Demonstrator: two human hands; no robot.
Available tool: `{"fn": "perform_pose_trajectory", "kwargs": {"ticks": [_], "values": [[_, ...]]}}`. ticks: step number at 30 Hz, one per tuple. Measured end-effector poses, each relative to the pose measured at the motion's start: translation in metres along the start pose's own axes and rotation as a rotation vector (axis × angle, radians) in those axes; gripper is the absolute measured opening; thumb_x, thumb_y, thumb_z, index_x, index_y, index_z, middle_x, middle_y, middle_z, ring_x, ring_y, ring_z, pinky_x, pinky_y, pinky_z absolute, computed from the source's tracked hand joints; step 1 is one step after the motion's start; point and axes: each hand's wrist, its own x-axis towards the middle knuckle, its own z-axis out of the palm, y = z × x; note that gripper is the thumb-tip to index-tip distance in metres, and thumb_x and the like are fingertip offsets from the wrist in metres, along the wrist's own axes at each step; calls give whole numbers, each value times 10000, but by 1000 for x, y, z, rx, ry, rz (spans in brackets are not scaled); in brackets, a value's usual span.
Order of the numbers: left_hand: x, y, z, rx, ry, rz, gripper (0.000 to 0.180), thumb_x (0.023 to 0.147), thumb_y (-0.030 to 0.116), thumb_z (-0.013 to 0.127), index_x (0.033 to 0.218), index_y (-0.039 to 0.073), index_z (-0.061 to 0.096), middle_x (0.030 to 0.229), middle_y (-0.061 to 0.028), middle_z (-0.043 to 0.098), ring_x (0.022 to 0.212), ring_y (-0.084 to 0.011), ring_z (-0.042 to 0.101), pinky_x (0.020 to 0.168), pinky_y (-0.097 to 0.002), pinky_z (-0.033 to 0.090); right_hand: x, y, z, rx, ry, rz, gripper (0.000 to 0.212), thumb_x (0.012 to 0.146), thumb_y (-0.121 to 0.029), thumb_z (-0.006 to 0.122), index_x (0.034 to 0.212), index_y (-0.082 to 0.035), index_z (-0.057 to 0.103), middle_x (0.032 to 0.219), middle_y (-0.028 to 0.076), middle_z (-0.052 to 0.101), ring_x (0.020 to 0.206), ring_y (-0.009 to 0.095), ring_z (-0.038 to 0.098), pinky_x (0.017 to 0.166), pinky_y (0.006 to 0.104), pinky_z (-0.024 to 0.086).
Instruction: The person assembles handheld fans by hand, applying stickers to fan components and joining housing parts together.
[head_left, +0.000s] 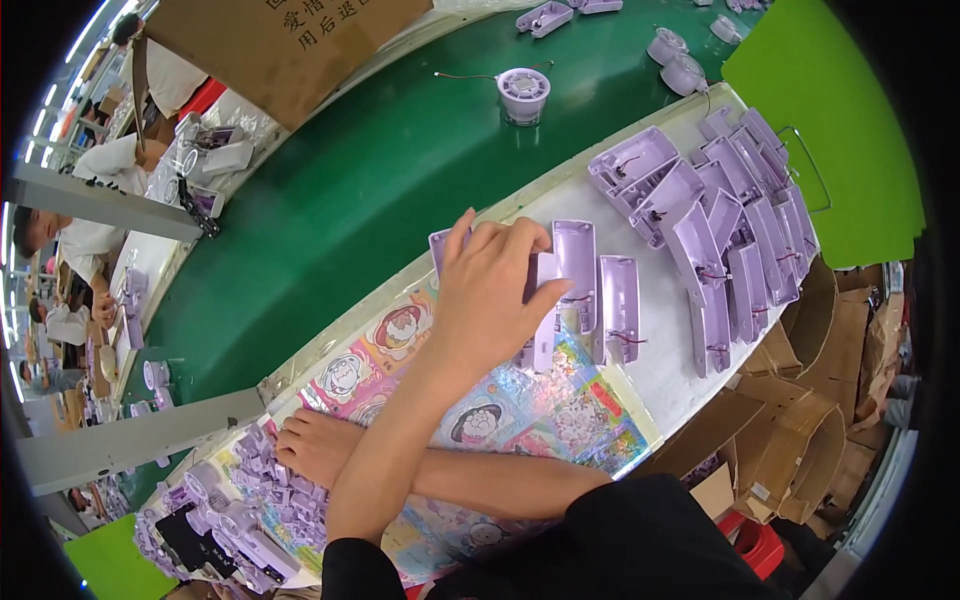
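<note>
My forearms cross, the left over the right. My left hand (488,285) is closed round a lilac plastic housing (543,340), with the thumb on its right side. Two open lilac half-shells, one a tall shell (574,262) and one a shell with a thin red wire (619,305), lie just right of that hand. Part of another shell (437,248) shows beyond its left edge. Reaching to the left, my right hand (318,447) has its fingers curled down at a heap of small lilac plastic parts (300,505). What those fingertips hold is hidden.
Several wired lilac shells (740,215) are stacked at the right. A green conveyor belt (390,170) carries a round lilac speaker-like unit (523,95). Colourful printed sheets (480,420) cover the bench. Cardboard boxes (790,440) stand lower right; a grey post (150,435) rises left. Co-workers sit across the belt.
</note>
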Motion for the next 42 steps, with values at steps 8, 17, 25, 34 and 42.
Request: {"fn": "perform_pose_trajectory", "kwargs": {"ticks": [8,17,25,34,42], "values": [[1,2,2,51,76,28,323,842,339,774,966,73,639,958,-91,653,989,-298,608,1083,-482,343,1,-2,0,1,-1,-11,129,860,-144,571,931,-59,637,957,48,612,999,213,567,923,340,428],[-2,-11,1,141,28,107,216,843,208,744,975,56,665,940,-97,637,956,-298,582,991,-463,384,6,-5,8,18,5,-9,124,857,-137,575,915,-56,648,952,54,622,988,214,571,916,345,430],[24,-6,-13,97,135,224,206,825,92,743,1013,38,678,951,-113,659,919,-318,626,828,-423,482,-2,12,40,-22,94,31,109,851,-160,574,905,-91,640,939,47,613,975,214,569,895,354,436],[135,-72,-14,639,58,-65,725,856,343,763,1479,177,432,1374,-226,454,1157,-440,585,915,-527,530,0,12,44,73,-36,-131,182,883,-237,523,998,-114,592,1028,40,572,978,218,541,855,379,440],[126,-55,-20,482,-239,-229,523,792,243,751,1254,123,538,1242,-219,499,1038,-438,630,862,-510,540,-25,23,100,506,316,-39,263,930,-319,586,1091,-114,621,1065,49,577,1033,227,537,908,409,415]]}}
